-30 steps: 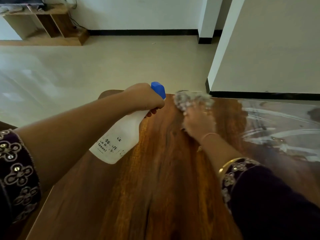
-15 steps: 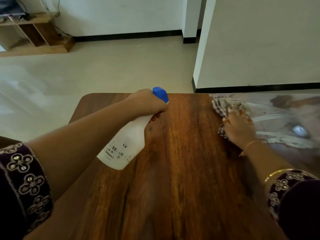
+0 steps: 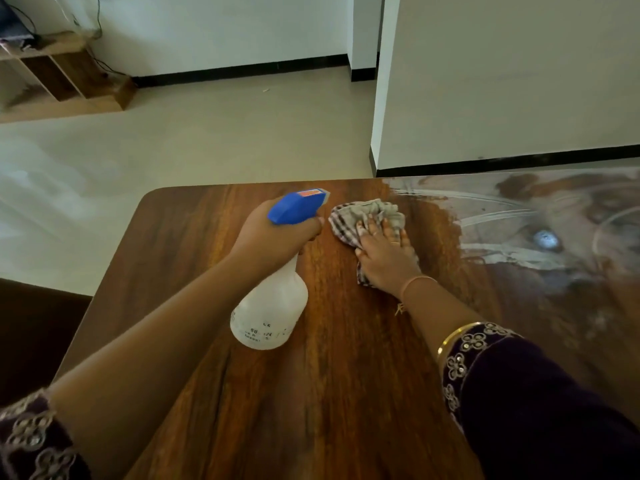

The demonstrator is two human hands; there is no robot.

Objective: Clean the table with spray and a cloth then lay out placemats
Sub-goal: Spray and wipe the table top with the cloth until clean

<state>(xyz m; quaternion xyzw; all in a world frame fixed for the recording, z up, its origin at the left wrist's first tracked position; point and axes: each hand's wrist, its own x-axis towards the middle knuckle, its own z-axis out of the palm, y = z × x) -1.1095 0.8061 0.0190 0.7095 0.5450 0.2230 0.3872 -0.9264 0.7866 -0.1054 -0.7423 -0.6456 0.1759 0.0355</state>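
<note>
The cloth [image 3: 367, 216] has slid left, beside the spray bottle [image 3: 273, 306]. Flat fingers of the right hand [image 3: 384, 258] press it; the left hand [image 3: 277, 233] wraps the bottle's neck. The cloth is probably soft and limp: grab any fold.

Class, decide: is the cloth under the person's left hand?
No, the right hand presses the cloth on the table, while the left hand grips the spray bottle.

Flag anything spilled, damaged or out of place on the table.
Pale curved streaks cover the wooden table right of the checked cloth, seemingly wet spray or glare. Nothing looks damaged.
</note>
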